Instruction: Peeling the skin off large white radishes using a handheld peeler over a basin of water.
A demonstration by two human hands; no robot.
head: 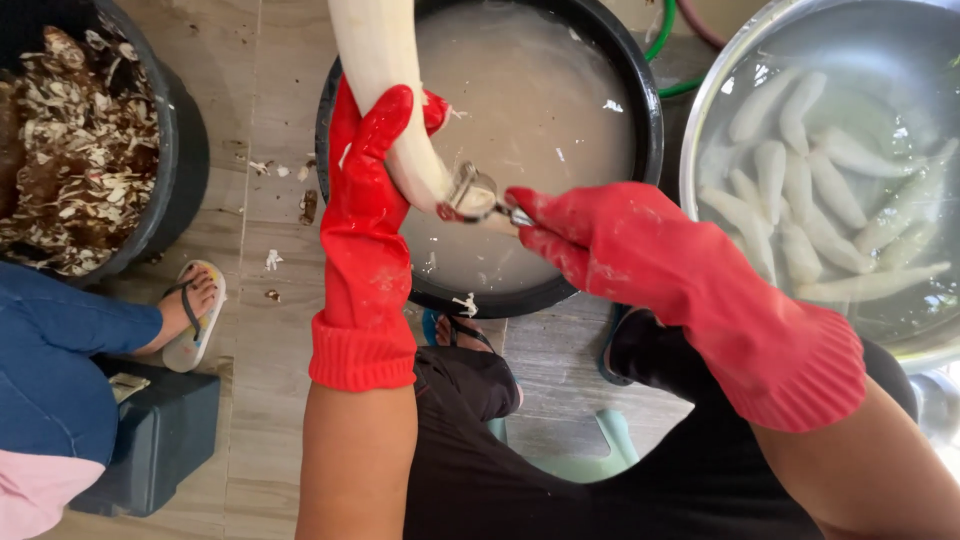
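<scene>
My left hand (367, 190), in a red rubber glove, grips a long peeled white root (383, 70) that points away from me over a black basin (640, 90) of cloudy water. In a matching red glove, my right hand (620, 240) holds a small metal peeler (475, 193) pressed against the root's near end. Both hands hover above the basin's near rim.
At right stands a large metal bowl (700, 130) of water with several peeled white roots (800, 190). A black tub (185, 150) of brown peelings sits at left. Another person's sandalled foot (190, 310) and blue-clad leg (60, 360) are lower left, by a dark stool (160, 440).
</scene>
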